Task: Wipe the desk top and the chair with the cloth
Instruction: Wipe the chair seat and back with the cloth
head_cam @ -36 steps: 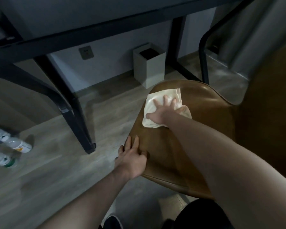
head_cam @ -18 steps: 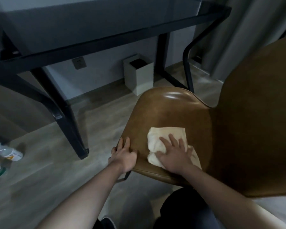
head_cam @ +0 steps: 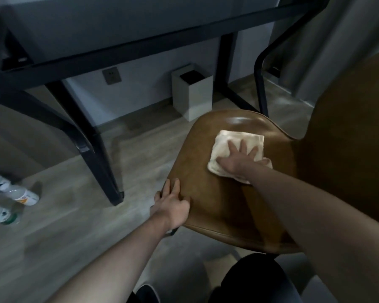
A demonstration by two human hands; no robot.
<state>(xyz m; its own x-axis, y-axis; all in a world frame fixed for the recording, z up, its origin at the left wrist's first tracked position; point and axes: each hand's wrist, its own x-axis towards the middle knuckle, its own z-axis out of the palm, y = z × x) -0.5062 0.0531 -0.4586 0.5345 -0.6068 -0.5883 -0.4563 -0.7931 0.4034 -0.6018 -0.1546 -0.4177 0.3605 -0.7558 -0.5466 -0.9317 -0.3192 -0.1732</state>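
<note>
**Right hand wiping the chair seat**

Right hand [head_cam: 239, 159] lies flat on the cloth [head_cam: 239, 143], fingers straight and spread, pressing it onto the chair [head_cam: 210, 182] seat. The cloth is a folded pale square on the far right part of the seat, just short of the glossy far rim. Left hand [head_cam: 173, 206] rests on the near left edge of the seat, fingers straight on top; it looks to be steadying the chair, though whether any fingers wrap under the edge is hidden.

By my reading, the chair step is in hand: the seat is under the cloth, while the tall back at the right is untouched by the cloth at this moment. Whether the desk [head_cam: 129, 25] top is already wiped cannot be told, since only its underside and black frame show, far and above.

Counts: one cloth, one chair, one desk, two hands. Beyond them, one white bin [head_cam: 193, 95] stands against the far wall under the desk, one socket [head_cam: 111, 75] sits on that wall, and at least three plastic bottles [head_cam: 7, 200] lie on the floor at the far left, blurred.
</note>
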